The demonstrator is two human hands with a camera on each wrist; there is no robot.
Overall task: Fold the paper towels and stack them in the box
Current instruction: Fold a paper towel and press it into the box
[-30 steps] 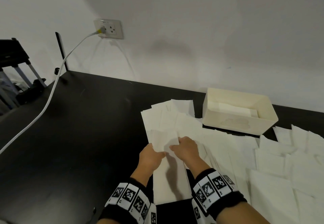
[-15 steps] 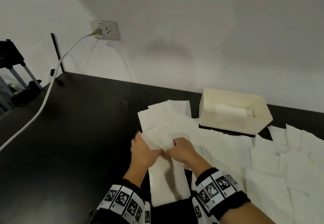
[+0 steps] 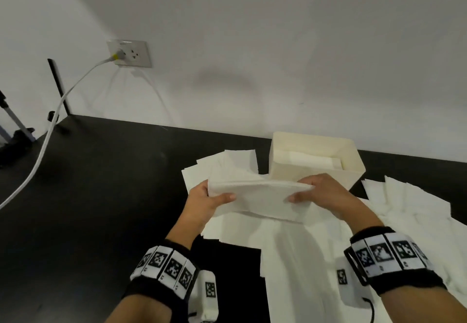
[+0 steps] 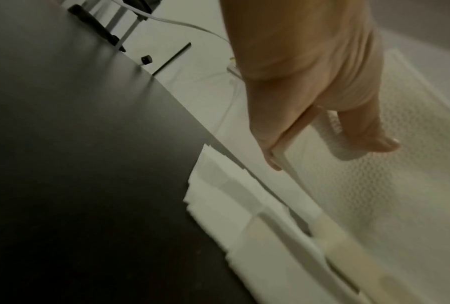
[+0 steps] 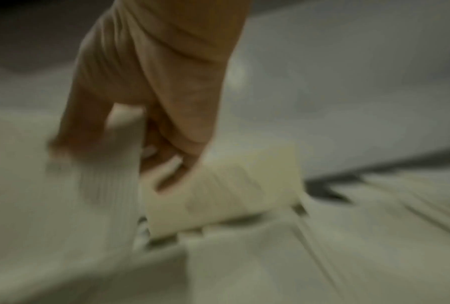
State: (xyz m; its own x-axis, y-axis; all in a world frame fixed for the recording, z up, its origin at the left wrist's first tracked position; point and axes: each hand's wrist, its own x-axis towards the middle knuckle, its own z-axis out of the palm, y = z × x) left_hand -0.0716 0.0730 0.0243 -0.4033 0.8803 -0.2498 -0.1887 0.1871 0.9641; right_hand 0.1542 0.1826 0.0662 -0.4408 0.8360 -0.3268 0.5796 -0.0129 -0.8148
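Note:
A folded white paper towel (image 3: 257,199) hangs in the air above the table, held at both ends. My left hand (image 3: 209,200) pinches its left end, thumb on top; the left wrist view shows the thumb (image 4: 369,133) on the embossed towel (image 4: 389,185). My right hand (image 3: 313,191) pinches its right end; in the blurred right wrist view the fingers (image 5: 171,164) curl round the towel (image 5: 109,174). The cream box (image 3: 316,161) stands just behind the towel, with folded towels (image 3: 310,162) inside. It shows again as the box (image 5: 231,189) past the right hand.
Loose paper towels (image 3: 379,221) cover the black table (image 3: 88,196) under and right of my hands, more lying left of the box (image 3: 227,163). A white cable (image 3: 50,125) runs from a wall socket (image 3: 129,53) across the table's left. A tripod stands far left.
Both hands lifted the towel off the pile and spread apart, so it now stretches sideways in front of the box. The camera view has swung left and closer.

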